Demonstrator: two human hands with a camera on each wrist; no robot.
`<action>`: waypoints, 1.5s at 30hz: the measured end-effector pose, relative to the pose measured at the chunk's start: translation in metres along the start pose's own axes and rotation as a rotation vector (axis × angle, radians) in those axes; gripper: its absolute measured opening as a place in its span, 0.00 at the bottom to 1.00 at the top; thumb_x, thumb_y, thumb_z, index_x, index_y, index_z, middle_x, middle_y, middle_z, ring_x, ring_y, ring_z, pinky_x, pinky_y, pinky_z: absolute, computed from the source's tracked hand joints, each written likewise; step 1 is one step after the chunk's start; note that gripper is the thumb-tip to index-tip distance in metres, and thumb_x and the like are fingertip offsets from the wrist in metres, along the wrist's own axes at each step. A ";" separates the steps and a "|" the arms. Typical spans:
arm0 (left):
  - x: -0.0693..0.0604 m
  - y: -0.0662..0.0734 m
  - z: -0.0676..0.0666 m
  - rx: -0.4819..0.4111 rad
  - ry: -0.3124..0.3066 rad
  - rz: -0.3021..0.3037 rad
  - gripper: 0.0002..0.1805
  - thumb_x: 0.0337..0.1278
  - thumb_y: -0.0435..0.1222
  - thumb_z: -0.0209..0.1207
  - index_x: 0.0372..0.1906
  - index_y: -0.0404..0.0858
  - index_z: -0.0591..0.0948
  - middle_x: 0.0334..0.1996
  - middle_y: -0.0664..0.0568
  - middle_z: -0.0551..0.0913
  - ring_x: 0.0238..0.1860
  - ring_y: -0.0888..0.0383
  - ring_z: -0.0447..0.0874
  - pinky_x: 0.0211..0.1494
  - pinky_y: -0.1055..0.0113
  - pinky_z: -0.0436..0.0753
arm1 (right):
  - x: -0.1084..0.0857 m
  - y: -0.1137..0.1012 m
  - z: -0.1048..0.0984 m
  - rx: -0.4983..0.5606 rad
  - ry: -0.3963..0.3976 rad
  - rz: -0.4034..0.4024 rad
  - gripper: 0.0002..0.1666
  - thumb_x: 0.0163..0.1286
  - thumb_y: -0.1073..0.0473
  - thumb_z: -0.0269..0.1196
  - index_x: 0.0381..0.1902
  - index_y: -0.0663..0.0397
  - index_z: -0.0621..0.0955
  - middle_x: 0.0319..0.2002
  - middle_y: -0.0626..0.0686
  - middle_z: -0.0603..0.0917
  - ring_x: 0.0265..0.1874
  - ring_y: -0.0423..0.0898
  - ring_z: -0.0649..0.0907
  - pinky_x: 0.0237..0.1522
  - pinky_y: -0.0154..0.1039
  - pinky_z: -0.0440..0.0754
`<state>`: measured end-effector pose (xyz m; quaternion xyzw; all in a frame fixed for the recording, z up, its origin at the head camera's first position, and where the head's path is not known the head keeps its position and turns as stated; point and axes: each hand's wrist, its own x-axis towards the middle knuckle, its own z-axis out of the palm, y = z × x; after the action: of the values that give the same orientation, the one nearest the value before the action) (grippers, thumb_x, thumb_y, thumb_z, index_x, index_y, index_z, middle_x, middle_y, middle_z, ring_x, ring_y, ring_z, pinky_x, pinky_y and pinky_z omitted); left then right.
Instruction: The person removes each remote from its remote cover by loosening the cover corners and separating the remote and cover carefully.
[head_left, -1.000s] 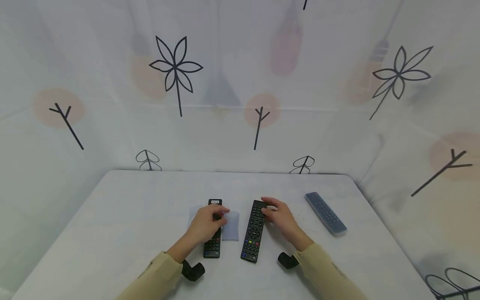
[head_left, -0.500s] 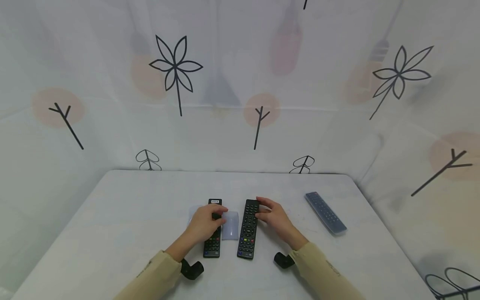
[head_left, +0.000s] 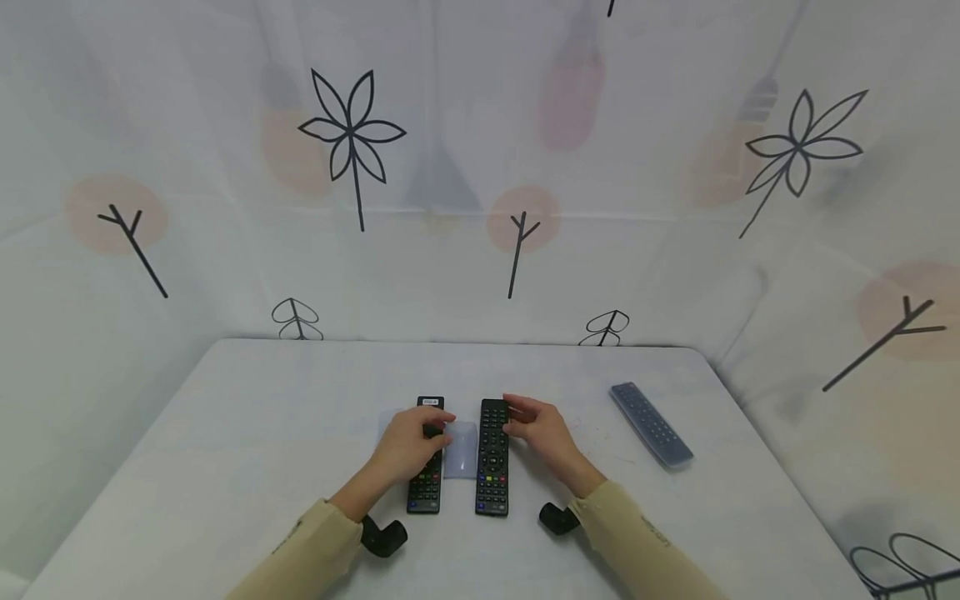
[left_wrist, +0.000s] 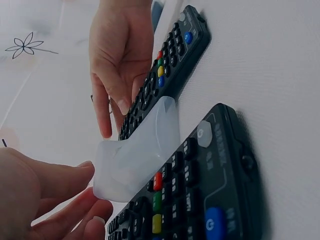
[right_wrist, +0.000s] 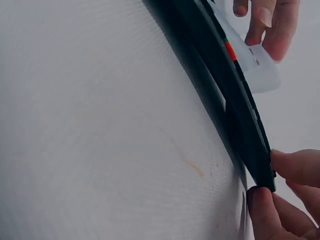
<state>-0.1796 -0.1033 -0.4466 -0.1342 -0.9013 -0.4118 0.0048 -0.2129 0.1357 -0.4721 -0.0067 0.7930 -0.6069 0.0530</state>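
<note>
Thumb and fingers of my left hand (head_left: 403,443) meet the edge of a translucent plastic sleeve (left_wrist: 137,160) and appear to pinch it. Below that hand lies a black remote control (head_left: 425,493) with colored buttons, partly covered by it in the head view. My right hand (head_left: 542,432) pinches the far end of a second black remote (head_left: 492,462), thumb on the button side and fingers beneath, as the right wrist view shows. That far end (right_wrist: 267,182) is tipped off the table. Between the two remotes sits the sleeve, its left portion partly hidden.
A third remote in a bluish translucent cover (head_left: 651,425) lies slanted at the right. The white tabletop (head_left: 247,433) ends at the patterned backdrop (head_left: 442,275). Black wrist cameras (head_left: 384,540) hang below both sleeves.
My right hand has brought its remote leftward toward the sleeve and turned it from slanted to nearly straight. The left hand stays almost in place.
</note>
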 end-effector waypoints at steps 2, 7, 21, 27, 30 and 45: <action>0.000 0.000 0.000 -0.001 0.000 0.000 0.14 0.60 0.34 0.67 0.51 0.41 0.85 0.45 0.50 0.85 0.48 0.53 0.80 0.53 0.50 0.79 | 0.001 0.000 0.001 -0.006 0.004 0.007 0.32 0.60 0.74 0.66 0.64 0.60 0.78 0.61 0.61 0.79 0.61 0.58 0.78 0.60 0.52 0.75; 0.000 -0.001 0.002 -0.007 0.004 0.003 0.14 0.60 0.34 0.67 0.51 0.41 0.85 0.45 0.49 0.85 0.48 0.53 0.80 0.53 0.50 0.79 | 0.001 0.000 0.000 -0.015 -0.001 0.009 0.31 0.60 0.73 0.67 0.63 0.59 0.78 0.60 0.60 0.80 0.60 0.57 0.79 0.62 0.54 0.73; -0.002 -0.002 0.001 -0.008 0.015 0.011 0.15 0.59 0.33 0.67 0.52 0.43 0.85 0.45 0.50 0.85 0.50 0.52 0.81 0.54 0.49 0.78 | -0.004 0.004 -0.017 -0.008 0.011 0.011 0.27 0.66 0.69 0.64 0.64 0.60 0.77 0.57 0.58 0.82 0.58 0.53 0.81 0.60 0.50 0.75; -0.001 -0.004 0.003 -0.008 0.023 0.018 0.13 0.60 0.33 0.67 0.50 0.43 0.86 0.44 0.50 0.85 0.48 0.53 0.81 0.53 0.50 0.78 | -0.006 0.004 -0.034 -0.002 0.048 0.057 0.25 0.69 0.66 0.63 0.64 0.57 0.78 0.57 0.55 0.83 0.56 0.50 0.82 0.57 0.47 0.78; 0.000 -0.005 0.003 -0.007 0.026 0.022 0.13 0.60 0.34 0.67 0.50 0.43 0.86 0.43 0.51 0.85 0.48 0.53 0.81 0.53 0.50 0.78 | -0.008 0.004 -0.046 -0.007 0.066 0.068 0.25 0.70 0.65 0.62 0.65 0.55 0.78 0.58 0.55 0.82 0.57 0.49 0.81 0.58 0.47 0.78; 0.000 -0.002 0.002 -0.014 0.029 0.024 0.12 0.61 0.35 0.66 0.50 0.43 0.86 0.43 0.51 0.85 0.46 0.55 0.81 0.51 0.52 0.78 | -0.029 0.004 -0.118 0.024 0.112 0.015 0.28 0.74 0.61 0.60 0.69 0.61 0.71 0.65 0.61 0.75 0.59 0.43 0.80 0.53 0.30 0.77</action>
<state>-0.1798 -0.1033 -0.4497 -0.1392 -0.8965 -0.4200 0.0218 -0.1944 0.2522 -0.4437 0.0342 0.7875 -0.6152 0.0131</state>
